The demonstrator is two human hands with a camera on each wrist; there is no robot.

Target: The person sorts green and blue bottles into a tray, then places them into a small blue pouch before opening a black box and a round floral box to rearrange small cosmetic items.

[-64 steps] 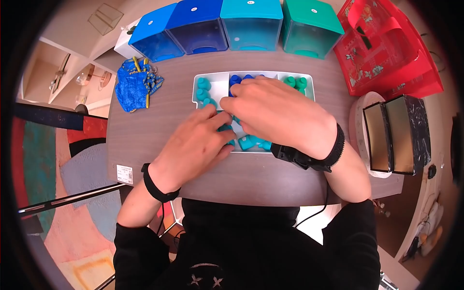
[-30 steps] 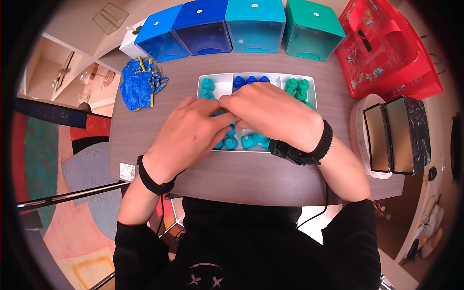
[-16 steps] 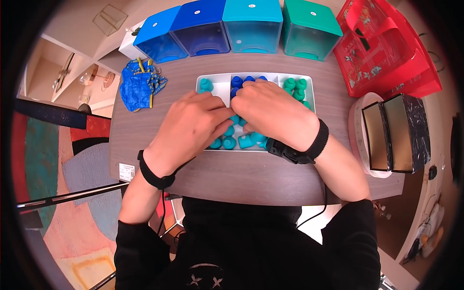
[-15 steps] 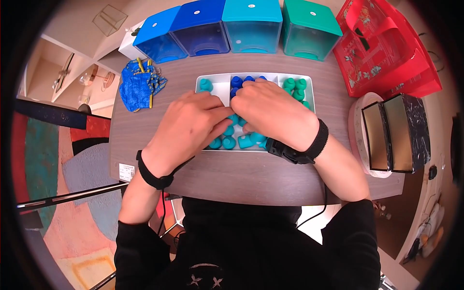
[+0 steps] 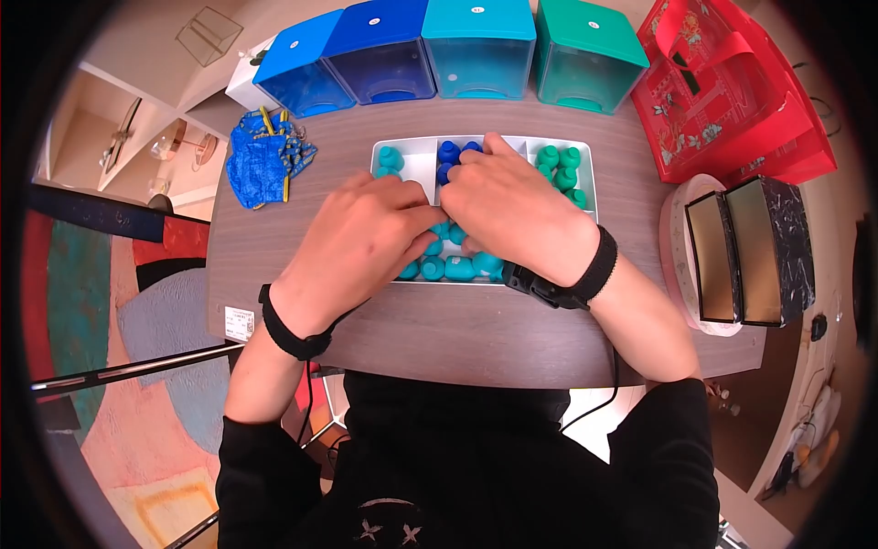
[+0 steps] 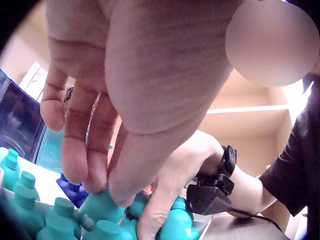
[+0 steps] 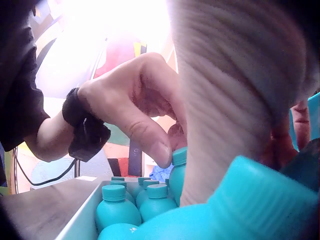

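Small teal bottles [image 5: 433, 268] with screw caps fill the front of a white divided tray [image 5: 421, 173] in the head view. My left hand [image 5: 358, 240] pinches one teal bottle [image 6: 102, 210] between thumb and fingertips, near its cap; the left wrist view shows this close up. Just beside it, my right hand [image 5: 517, 206] reaches down into the tray. In the left wrist view its thumb [image 6: 153, 218] stands among the bottles; I cannot tell whether it grips one. A teal bottle [image 7: 225, 215] lies on its side under that hand in the right wrist view.
Dark blue bottles [image 5: 448, 152] and green bottles [image 5: 567, 174] stand in back compartments. Behind the tray are a blue bin [image 5: 380, 55], a teal bin [image 5: 478, 55] and a green bin [image 5: 590, 55]. A blue bag [image 5: 258, 169] lies left; a red gift bag [image 5: 722, 101] stands right.
The left hand has shifted a little up and left over the tray. A right finger now sticks up over the blue bottles. One lying teal bottle at the tray's front has turned slightly.
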